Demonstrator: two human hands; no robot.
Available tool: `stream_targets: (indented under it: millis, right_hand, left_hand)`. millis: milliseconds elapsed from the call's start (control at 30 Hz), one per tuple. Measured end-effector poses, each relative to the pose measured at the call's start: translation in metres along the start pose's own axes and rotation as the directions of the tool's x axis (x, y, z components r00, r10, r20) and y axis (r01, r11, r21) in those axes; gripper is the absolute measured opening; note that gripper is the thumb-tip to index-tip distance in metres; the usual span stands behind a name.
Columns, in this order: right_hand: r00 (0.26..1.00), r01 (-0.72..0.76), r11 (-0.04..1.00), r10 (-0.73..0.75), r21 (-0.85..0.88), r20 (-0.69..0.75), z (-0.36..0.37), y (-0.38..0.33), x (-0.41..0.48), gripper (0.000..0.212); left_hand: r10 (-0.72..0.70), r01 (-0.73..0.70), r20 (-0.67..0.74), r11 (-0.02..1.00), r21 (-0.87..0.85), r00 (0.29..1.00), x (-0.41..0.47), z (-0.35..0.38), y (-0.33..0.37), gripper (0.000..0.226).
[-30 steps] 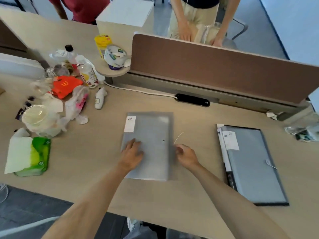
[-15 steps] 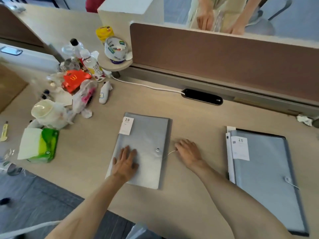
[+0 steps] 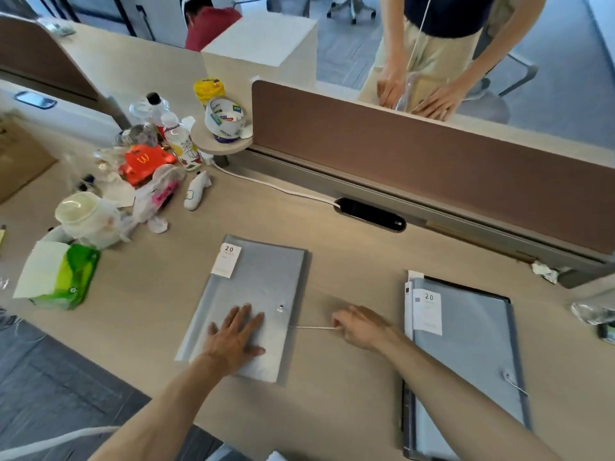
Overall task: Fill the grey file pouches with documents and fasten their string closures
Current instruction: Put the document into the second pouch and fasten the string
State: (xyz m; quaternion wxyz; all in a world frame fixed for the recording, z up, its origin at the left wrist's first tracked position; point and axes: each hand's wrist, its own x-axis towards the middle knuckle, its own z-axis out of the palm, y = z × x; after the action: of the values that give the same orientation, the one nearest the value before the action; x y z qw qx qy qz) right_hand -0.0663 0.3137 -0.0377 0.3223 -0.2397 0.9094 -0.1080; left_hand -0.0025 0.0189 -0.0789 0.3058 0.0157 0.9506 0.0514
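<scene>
A grey file pouch (image 3: 263, 281) with a white "20" label lies flat on the desk in front of me. My left hand (image 3: 234, 334) rests flat on its lower half, fingers spread. A small round button (image 3: 281, 307) sits near the pouch's right edge. My right hand (image 3: 361, 327) pinches the end of the pouch's white string (image 3: 314, 327), which is stretched taut to the right from the pouch edge. A second stack of grey pouches (image 3: 466, 354) with documents and its own "20" label lies to the right, under my right forearm.
Litter crowds the left: tissue pack (image 3: 60, 277), plastic cup (image 3: 86, 217), bags, bottles (image 3: 183, 144), tape rolls (image 3: 223, 118). A brown divider (image 3: 416, 154) with a power outlet (image 3: 371, 214) and white cable bounds the back. Another person's hands (image 3: 432, 101) work beyond it.
My right hand moved rightward away from the pouch, drawing the string out straight. My left hand stays pressed on the pouch. The camera tilted upward a little.
</scene>
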Motion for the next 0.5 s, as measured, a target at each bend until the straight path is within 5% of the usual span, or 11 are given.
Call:
stream_targets:
  millis: [133,267,500]
  right_hand:
    - [0.999,-0.041,0.974,0.032,0.221,0.044,-0.009,0.0,-0.003,0.017]
    - [0.993,-0.085,0.842,0.116,0.532,-0.025,-0.018,-0.023,0.013,0.016]
    - [0.996,-0.015,0.842,0.06,0.539,-0.066,-0.025,-0.066,0.044,0.019]
  left_hand:
    - [0.08,-0.074,-0.136,0.996,0.054,0.987,0.002,-0.015,0.014,0.086]
    - [0.199,-0.193,-0.095,0.979,0.066,0.975,0.017,-0.017,0.015,0.091]
    - [0.416,-0.394,-0.083,0.898,0.197,0.906,0.023,0.0,-0.014,0.062]
